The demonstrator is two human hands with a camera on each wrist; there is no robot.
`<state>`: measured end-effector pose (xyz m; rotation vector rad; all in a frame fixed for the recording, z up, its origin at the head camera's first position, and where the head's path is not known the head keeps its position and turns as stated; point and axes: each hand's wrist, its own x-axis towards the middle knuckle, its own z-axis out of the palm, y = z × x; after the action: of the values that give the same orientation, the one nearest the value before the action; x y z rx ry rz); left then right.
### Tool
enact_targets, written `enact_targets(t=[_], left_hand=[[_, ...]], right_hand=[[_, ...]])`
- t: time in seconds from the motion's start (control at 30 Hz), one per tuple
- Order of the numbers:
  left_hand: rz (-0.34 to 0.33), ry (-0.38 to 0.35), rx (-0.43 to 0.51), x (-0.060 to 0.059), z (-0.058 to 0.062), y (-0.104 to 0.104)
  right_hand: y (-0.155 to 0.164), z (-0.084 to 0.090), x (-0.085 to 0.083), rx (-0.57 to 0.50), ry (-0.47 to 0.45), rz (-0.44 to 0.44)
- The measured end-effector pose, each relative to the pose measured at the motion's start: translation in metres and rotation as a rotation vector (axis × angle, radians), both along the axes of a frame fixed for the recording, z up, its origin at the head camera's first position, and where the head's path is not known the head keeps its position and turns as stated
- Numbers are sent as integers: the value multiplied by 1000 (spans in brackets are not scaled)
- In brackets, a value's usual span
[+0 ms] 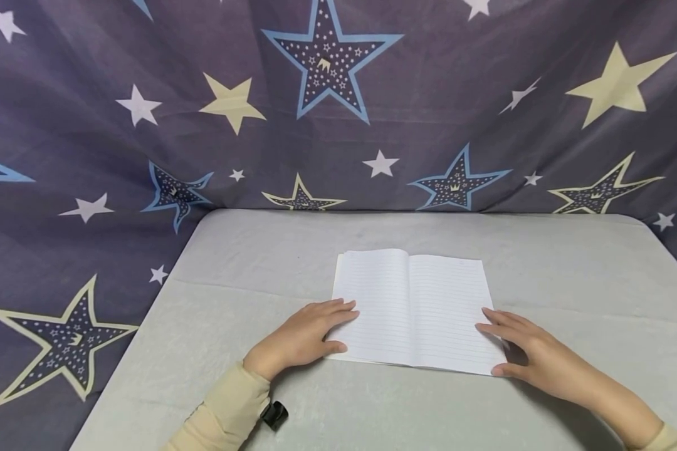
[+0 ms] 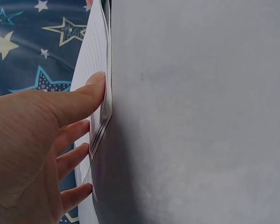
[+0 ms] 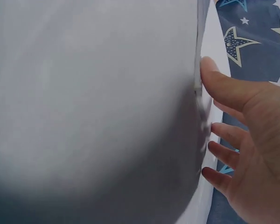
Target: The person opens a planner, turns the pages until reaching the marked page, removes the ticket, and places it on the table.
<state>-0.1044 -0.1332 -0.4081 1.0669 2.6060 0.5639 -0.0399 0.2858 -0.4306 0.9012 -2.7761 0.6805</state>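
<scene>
An open notebook (image 1: 372, 300) with white lined pages lies on the grey-covered table, its fold running roughly toward me. My left hand (image 1: 304, 332) rests on the outer edge of the left page, fingers spread and fairly straight. On the opposite side, the right hand (image 1: 533, 351) touches the outer edge of the right page with fingertips and thumb. In the left wrist view the left thumb (image 2: 91, 91) lies over the stacked page edges near a corner. The right wrist view has the right thumb (image 3: 217, 77) at the notebook's near corner, the other fingers apart along its side.
The table (image 1: 248, 250) has a soft grey cover with a faint crease across it. A dark curtain (image 1: 372, 144) printed with stars hangs behind and along the left side. A small black object (image 1: 274, 415) sits beside the left sleeve (image 1: 225, 407).
</scene>
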Motion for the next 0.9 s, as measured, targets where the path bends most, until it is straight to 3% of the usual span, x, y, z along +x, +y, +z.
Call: enact_targets(t=[0.6,0.9], left_hand=[[0,11,5,1,-3,-1],[-1,20,0,0,-4,-1]], right_hand=[[-5,-6,-4,-14,108,-53],[-15,0,-4,-5,98,-169]])
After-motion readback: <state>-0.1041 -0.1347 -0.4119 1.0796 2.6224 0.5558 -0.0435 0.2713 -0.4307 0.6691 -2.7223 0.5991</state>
